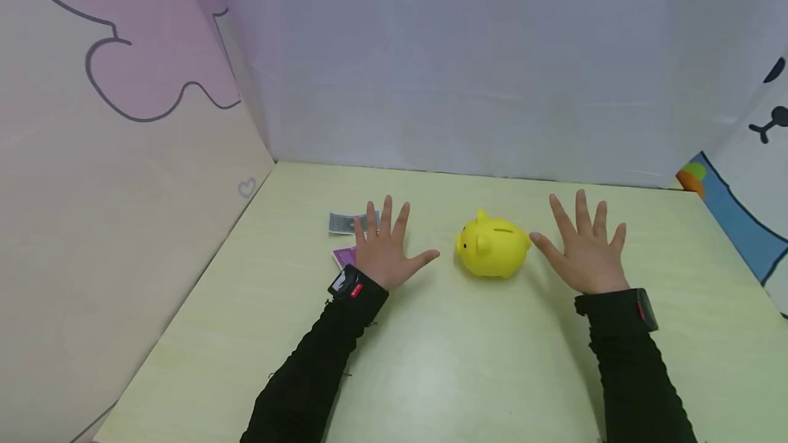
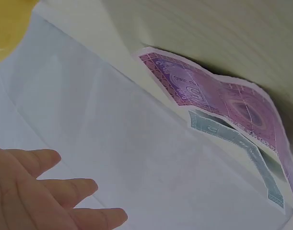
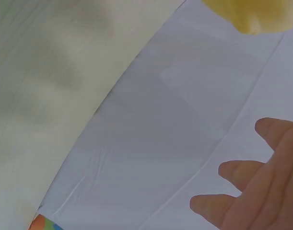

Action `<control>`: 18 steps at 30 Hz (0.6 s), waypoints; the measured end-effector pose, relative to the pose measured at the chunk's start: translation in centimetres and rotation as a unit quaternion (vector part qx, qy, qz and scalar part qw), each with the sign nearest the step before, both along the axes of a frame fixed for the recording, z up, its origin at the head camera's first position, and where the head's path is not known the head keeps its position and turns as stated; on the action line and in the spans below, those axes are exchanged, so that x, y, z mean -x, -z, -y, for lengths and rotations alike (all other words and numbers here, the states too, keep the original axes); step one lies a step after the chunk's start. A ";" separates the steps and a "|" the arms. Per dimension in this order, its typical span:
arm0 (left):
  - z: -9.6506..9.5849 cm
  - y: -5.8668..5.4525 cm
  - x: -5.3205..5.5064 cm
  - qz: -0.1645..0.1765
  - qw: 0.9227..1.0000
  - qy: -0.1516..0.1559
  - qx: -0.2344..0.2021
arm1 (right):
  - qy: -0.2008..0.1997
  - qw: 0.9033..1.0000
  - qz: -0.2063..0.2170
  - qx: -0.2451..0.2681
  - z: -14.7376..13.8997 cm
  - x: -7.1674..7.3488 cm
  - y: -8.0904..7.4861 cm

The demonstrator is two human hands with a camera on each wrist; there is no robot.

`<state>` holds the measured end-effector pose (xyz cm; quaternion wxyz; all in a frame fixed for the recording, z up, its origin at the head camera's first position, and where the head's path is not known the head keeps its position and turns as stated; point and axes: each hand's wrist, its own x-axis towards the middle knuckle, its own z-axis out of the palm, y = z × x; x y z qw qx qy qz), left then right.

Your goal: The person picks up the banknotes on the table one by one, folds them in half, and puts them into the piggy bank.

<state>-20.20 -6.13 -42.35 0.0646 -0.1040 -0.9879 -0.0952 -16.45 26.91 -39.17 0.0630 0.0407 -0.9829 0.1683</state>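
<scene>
A yellow piggy bank with a slot in its back stands on the table between both hands, its snout facing left. To its left my left hand is spread with straight fingers and holds nothing. Partly behind that hand lie a purple paper bill and a grey-green paper bill; both look creased in the left wrist view, the purple bill nearer than the grey-green one. Right of the piggy bank, my right hand is spread wide too, its thumb tip close to the bank's rear.
The pale wooden table meets a white sheet along its back edge. On the left rises a panel with a pink drawing; on the right stands another panel with a cartoon figure.
</scene>
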 end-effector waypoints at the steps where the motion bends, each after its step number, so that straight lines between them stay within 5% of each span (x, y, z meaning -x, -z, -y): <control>1: 0.1 -0.2 0.0 0.002 1.000 -0.001 -0.005 | -0.004 1.000 -0.006 0.003 0.2 0.0 -0.1; 9: 1.7 -0.9 0.4 -0.003 1.000 0.002 -0.016 | -0.049 0.996 -0.067 0.038 3.1 0.0 -1.2; 14: 3.6 -0.9 0.4 -0.033 0.998 0.019 -0.049 | -0.092 0.988 -0.107 0.066 5.7 0.4 -2.1; 18: 5.0 -1.4 0.2 -0.027 0.996 0.002 -0.081 | -0.123 0.981 -0.117 0.094 7.6 0.8 -2.9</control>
